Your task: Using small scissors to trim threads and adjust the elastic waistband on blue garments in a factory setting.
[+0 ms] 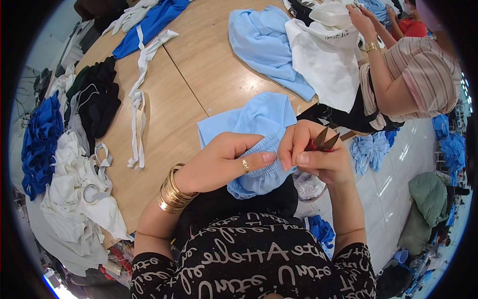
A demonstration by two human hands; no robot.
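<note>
A light blue garment with a gathered elastic cuff rests over the table's near edge and above my lap. My left hand is closed on the cuff, its thumb lying along the gathers and its fingers mostly hidden under the cloth. At the cuff's right end, my right hand has thumb and forefinger pinched together; whether a thread is between them is too small to tell. Tucked in that same hand are thread snips with red on the grip, their dark blades pointing up and apart from the cloth.
White, black and royal blue garments pile up on the left. A white strap lies across the wooden table. Beyond sits another light blue garment. At right, a co-worker handles white cloth.
</note>
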